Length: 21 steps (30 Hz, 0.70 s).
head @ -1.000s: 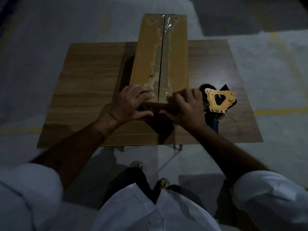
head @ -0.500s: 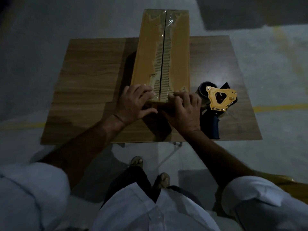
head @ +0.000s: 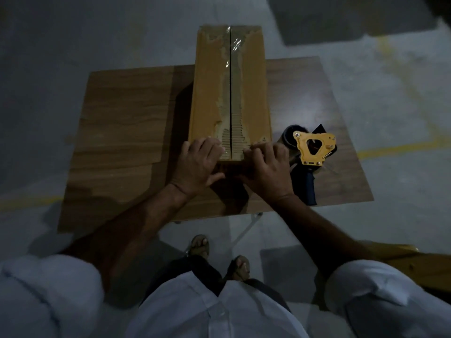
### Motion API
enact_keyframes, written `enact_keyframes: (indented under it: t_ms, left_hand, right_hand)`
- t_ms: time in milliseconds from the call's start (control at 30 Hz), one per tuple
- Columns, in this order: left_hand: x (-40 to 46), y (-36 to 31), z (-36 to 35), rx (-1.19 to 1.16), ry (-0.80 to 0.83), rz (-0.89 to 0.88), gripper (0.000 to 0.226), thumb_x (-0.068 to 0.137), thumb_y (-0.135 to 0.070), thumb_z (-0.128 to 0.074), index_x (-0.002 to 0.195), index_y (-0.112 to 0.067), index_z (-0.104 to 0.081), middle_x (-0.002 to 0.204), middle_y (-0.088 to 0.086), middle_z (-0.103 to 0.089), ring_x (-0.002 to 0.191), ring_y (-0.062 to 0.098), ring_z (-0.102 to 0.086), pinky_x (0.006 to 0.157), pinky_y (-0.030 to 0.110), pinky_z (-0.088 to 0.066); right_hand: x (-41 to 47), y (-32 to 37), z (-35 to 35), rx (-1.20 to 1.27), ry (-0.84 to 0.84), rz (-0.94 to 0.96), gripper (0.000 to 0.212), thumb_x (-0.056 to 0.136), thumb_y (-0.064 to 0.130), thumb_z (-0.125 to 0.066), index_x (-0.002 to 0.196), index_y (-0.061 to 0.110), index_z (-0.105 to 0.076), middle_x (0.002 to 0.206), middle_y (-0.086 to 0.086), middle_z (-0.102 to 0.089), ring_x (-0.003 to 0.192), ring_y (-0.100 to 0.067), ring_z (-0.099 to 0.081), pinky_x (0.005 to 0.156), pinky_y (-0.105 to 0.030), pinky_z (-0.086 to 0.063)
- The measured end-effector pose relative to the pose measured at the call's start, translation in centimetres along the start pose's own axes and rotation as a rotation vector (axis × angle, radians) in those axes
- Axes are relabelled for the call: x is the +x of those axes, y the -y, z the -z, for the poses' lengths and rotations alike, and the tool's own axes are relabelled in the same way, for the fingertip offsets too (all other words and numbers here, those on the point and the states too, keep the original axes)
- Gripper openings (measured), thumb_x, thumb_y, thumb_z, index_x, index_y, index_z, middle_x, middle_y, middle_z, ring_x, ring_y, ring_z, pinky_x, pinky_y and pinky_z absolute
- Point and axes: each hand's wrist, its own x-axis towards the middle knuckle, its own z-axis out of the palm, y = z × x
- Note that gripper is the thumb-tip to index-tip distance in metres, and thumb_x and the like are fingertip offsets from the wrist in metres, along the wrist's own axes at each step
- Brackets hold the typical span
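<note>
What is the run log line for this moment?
left hand: on carton end | right hand: same | tape dispenser: on table
</note>
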Motion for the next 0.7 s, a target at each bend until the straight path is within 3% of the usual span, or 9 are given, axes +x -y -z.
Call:
enact_keyframes:
  t_ms: [167, 367, 433, 533, 700]
  left_hand:
    - [1.0, 1.6, 1.5, -0.134, -0.021, -0.045, 0.057, 0.078, -0.059, -0.080, 0.112, -0.018, -0.059, 0.117, 0.005, -0.062, 0.101, 0.028, -0.056, 0.077, 0.040, -0.041]
    - [0.5, -0.7, 1.2, 0.083, 0.178, 0.031, 0.086, 0.056, -0.043, -0.095, 0.122, -0.015, -0.048, 0.120, 0.011, -0.052, 0.098, 0.030, -0.049, 0.080, 0.042, -0.041]
    - [0.8, 0.0, 1.5, 0.016, 0.136, -0.008, 0.089, 0.054, -0.045, -0.095, 0.123, -0.017, -0.047, 0.118, 0.009, -0.047, 0.097, 0.027, -0.044, 0.078, 0.039, -0.042]
    - [2.2, 1.9, 2.0, -0.128, 0.069, -0.057, 0.082, 0.059, -0.061, -0.087, 0.120, -0.022, -0.050, 0.113, 0.000, -0.045, 0.096, 0.020, -0.043, 0.076, 0.032, -0.035]
    - [2.6, 2.0, 2.3, -0.178, 0.233, 0.005, 0.100, 0.053, -0.052, -0.096, 0.135, -0.024, -0.046, 0.131, 0.004, -0.046, 0.109, 0.027, -0.048, 0.089, 0.047, -0.049]
  right_hand:
    - [1.7, -0.1, 1.2, 0.044, -0.017, -0.015, 0.063, 0.078, 0.071, -0.071, 0.106, 0.018, -0.052, 0.108, -0.006, -0.048, 0.094, -0.027, -0.043, 0.082, -0.041, -0.037]
    - [0.9, 2.3, 0.8, -0.126, 0.095, -0.118, 0.071, 0.064, 0.049, -0.088, 0.108, 0.013, -0.045, 0.110, -0.011, -0.041, 0.096, -0.031, -0.042, 0.087, -0.045, -0.037]
    - [1.5, 2.6, 1.6, -0.092, 0.093, -0.127, 0.072, 0.061, 0.052, -0.088, 0.106, 0.015, -0.045, 0.107, -0.008, -0.041, 0.093, -0.028, -0.040, 0.082, -0.040, -0.033]
    - [3.2, 2.0, 2.9, -0.013, 0.096, -0.132, 0.076, 0.063, 0.076, -0.074, 0.107, 0.018, -0.052, 0.107, -0.003, -0.044, 0.090, -0.022, -0.038, 0.073, -0.036, -0.032]
    - [3.5, 3.4, 3.7, -0.127, 0.241, -0.170, 0.079, 0.061, 0.062, -0.087, 0.116, 0.013, -0.058, 0.111, -0.011, -0.052, 0.095, -0.030, -0.045, 0.081, -0.041, -0.045]
